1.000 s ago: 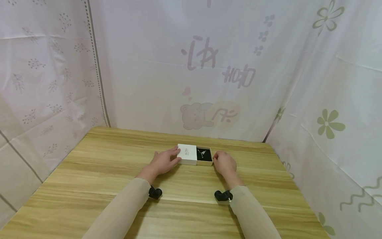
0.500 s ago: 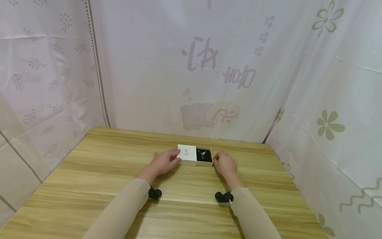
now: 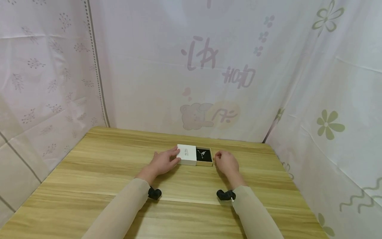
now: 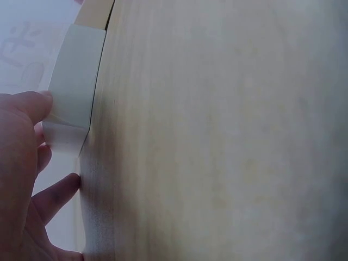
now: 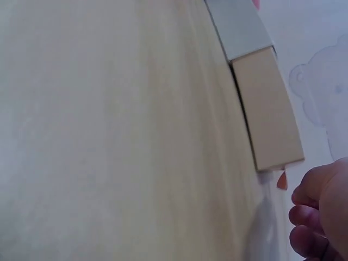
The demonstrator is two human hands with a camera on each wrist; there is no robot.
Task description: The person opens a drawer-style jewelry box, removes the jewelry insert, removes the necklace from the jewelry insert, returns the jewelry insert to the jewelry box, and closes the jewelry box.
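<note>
A white sliding jewellery box (image 3: 187, 154) lies on the table, small print on its sleeve. Out of the sleeve's right side sticks a tan drawer (image 3: 204, 163), partly pulled out. Inside it, a small silver ornament (image 3: 202, 153) rests on black padding. My left hand (image 3: 162, 162) holds the sleeve's left end between thumb and fingers; in the left wrist view the thumb lies against its edge. Just right of the drawer, my right hand (image 3: 227, 162) has loosely curled fingers and nothing in them. A small brown pull tab (image 5: 282, 180) shows at the drawer's end, apart from the fingertips.
The wooden table (image 3: 185, 205) extends around both forearms. A pale printed curtain (image 3: 143, 83) hangs behind its far edge, with more curtain at both sides. Each wrist wears a small black camera (image 3: 154, 193).
My right hand has shifted slightly right, away from the drawer's end, baring the pull tab. The left hand and the partly pulled-out box stay where they were.
</note>
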